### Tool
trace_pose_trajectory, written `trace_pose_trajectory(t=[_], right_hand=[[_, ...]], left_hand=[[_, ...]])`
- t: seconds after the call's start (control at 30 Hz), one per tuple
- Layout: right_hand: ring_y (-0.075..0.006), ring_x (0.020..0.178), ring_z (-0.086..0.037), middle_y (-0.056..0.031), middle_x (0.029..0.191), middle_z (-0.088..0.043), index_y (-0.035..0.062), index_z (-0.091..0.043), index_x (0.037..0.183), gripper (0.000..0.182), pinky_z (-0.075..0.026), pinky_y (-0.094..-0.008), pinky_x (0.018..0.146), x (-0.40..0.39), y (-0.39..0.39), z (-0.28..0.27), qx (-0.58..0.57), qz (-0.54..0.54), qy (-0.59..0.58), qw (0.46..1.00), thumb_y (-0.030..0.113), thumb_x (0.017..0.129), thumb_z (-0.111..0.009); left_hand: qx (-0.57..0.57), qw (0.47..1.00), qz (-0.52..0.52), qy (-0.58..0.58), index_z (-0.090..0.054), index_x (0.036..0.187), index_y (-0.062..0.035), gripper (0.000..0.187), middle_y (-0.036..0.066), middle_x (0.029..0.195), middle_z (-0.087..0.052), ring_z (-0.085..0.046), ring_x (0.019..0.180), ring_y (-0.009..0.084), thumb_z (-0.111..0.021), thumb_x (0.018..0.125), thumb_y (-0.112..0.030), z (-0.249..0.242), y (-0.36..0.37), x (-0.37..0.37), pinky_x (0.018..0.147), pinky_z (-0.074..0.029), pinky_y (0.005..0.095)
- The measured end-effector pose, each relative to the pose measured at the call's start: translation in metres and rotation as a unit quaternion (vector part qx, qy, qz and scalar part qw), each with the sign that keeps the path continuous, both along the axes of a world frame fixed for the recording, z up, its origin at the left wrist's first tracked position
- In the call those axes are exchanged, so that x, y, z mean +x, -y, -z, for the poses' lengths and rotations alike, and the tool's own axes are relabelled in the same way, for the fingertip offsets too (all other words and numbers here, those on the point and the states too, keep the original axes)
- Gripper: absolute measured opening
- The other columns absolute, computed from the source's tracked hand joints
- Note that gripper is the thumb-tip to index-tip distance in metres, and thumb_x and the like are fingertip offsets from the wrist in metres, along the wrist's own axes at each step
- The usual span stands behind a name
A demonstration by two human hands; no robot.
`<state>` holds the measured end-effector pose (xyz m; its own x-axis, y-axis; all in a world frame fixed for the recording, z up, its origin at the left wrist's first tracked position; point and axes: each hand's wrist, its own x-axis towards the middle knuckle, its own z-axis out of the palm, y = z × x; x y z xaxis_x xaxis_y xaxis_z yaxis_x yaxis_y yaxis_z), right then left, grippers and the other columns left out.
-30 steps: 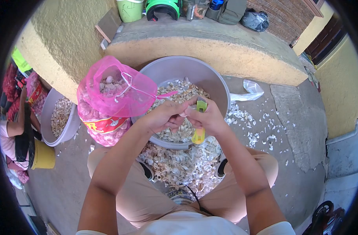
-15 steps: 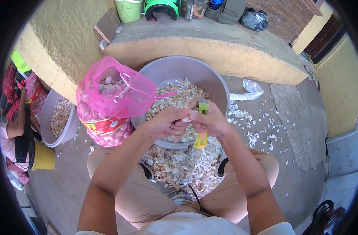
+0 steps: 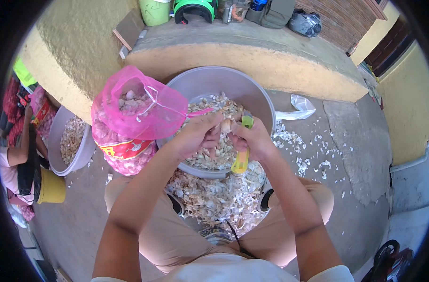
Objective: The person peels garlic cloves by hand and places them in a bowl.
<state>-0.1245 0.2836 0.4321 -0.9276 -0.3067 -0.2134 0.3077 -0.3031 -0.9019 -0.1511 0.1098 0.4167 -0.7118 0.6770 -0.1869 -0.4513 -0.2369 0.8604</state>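
Observation:
Over the near part of a large grey basin [image 3: 266,101], my left hand [image 3: 198,136] pinches a garlic bulb [image 3: 227,125] between thumb and fingers. My right hand [image 3: 256,141] is closed around a yellow-green utility knife [image 3: 241,160], its thumb and fingertips close against the bulb. Whether the blade is out is hidden. Loose garlic cloves [image 3: 210,105] cover the basin's bottom. At the basin's left leans a pink mesh bag [image 3: 125,108] of garlic bulbs, its white tie hanging loose. A heap of papery garlic skins [image 3: 219,197] lies between my feet.
Scattered skins [image 3: 292,138] and a white plastic bag [image 3: 299,109] lie on the floor at right. A raised concrete ledge [image 3: 242,58] runs behind the basin. At far left a co-worker's arm [image 3: 22,145] shows beside another basin [image 3: 85,152] and a yellow bucket [image 3: 52,186].
My hands have parted slightly, and a garlic bulb now shows between them. The knife has shifted a little upward in my right hand.

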Motion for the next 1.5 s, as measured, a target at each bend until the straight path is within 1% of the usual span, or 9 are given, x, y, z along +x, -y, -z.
trace_pose_trajectory(t=[0.07,0.17,0.27,0.57,0.9,1.0,1.1,1.3,1.5], right_hand=[[-0.0055,0.041,-0.038,-0.0027,0.059,-0.048,0.0029,-0.051,0.086,0.014,-0.028,-0.0195,0.036,-0.004,0.0,0.002,0.018,0.023,0.006,1.0,0.01,0.077,-0.06],[-0.0059,0.041,-0.039,-0.003,0.059,-0.048,0.0018,-0.051,0.085,0.014,-0.028,-0.0199,0.035,-0.005,0.003,0.003,0.046,0.046,0.018,0.998,0.01,0.077,-0.059],[-0.0056,0.041,-0.036,-0.0041,0.061,-0.049,0.0022,-0.051,0.089,0.014,-0.027,-0.0199,0.036,-0.004,0.003,0.006,0.063,0.04,0.041,0.996,0.009,0.078,-0.058],[-0.0053,0.041,-0.035,-0.0032,0.061,-0.047,0.0007,-0.053,0.087,0.014,-0.025,-0.019,0.036,-0.004,-0.004,0.001,0.028,0.014,0.068,0.997,0.011,0.079,-0.054],[-0.0051,0.039,-0.029,-0.0035,0.063,-0.047,0.0036,-0.055,0.099,0.024,-0.025,-0.0197,0.037,-0.011,-0.015,0.004,0.021,-0.05,0.087,0.995,0.021,0.083,-0.05],[-0.0056,0.04,-0.035,-0.0047,0.064,-0.053,0.0039,-0.054,0.101,0.028,-0.028,-0.0208,0.037,-0.012,-0.006,0.012,0.14,0.062,0.045,0.987,0.026,0.084,-0.051],[-0.0046,0.04,-0.037,-0.0054,0.063,-0.053,0.0045,-0.051,0.106,0.032,-0.029,-0.0196,0.034,-0.012,-0.001,0.017,0.314,0.083,-0.06,0.944,0.028,0.085,-0.052],[-0.0053,0.041,-0.039,-0.0052,0.062,-0.053,0.0038,-0.051,0.095,0.024,-0.031,-0.0199,0.034,-0.005,0.012,0.011,0.22,0.009,-0.077,0.973,0.024,0.084,-0.056],[-0.0052,0.04,-0.036,-0.0015,0.057,-0.046,0.003,-0.049,0.092,0.014,-0.026,-0.0192,0.035,-0.007,0.016,0.021,0.048,0.054,-0.005,0.997,0.015,0.086,-0.051]], left_hand=[[-0.09,0.993,-0.057,-0.055,-0.047,0.086,-0.0068,0.028,0.001,0.062,-0.04,-0.045,0.047,0.0081,-0.047,0.087,-0.035,-0.004,-0.004,0.0,0.04,-0.046,0.0258],[-0.235,0.911,-0.135,-0.312,-0.048,0.083,-0.0035,0.027,0.004,0.068,-0.048,-0.051,0.051,0.0094,-0.059,0.081,-0.028,-0.004,-0.008,0.012,0.044,-0.046,0.0242],[-0.225,0.895,-0.172,-0.344,-0.05,0.094,0.0007,0.027,0.007,0.077,-0.053,-0.054,0.057,0.0095,-0.061,0.079,-0.019,0.011,-0.005,0.004,0.046,-0.044,0.0234],[-0.106,0.984,-0.098,-0.103,-0.053,0.096,0.0002,0.022,0.005,0.08,-0.053,-0.056,0.064,0.0109,-0.05,0.086,-0.019,-0.001,0.004,-0.003,0.059,-0.052,0.0267],[-0.09,0.989,-0.109,-0.042,-0.052,0.099,-0.0005,0.024,0.004,0.079,-0.052,-0.056,0.066,0.0113,-0.052,0.085,-0.02,-0.003,0.011,-0.006,0.059,-0.053,0.0272],[-0.103,0.986,-0.114,-0.058,-0.051,0.099,0.0006,0.025,0.004,0.08,-0.053,-0.056,0.066,0.0109,-0.054,0.084,-0.02,0.001,0.01,-0.008,0.059,-0.052,0.0248],[-0.135,0.978,-0.126,-0.092,-0.051,0.097,0.0012,0.025,0.005,0.081,-0.054,-0.056,0.066,0.0101,-0.057,0.082,-0.018,0.003,0.007,-0.007,0.059,-0.051,0.0219],[-0.144,0.971,-0.135,-0.137,-0.054,0.095,-0.0005,0.026,0.005,0.083,-0.058,-0.058,0.068,0.0098,-0.063,0.078,-0.018,0.015,0.0,-0.006,0.062,-0.051,0.0228],[-0.096,0.977,-0.144,-0.122,-0.057,0.09,-0.0004,0.022,0.005,0.078,-0.06,-0.058,0.066,0.0095,-0.064,0.077,-0.017,0.017,-0.002,-0.004,0.061,-0.05,0.0209]])
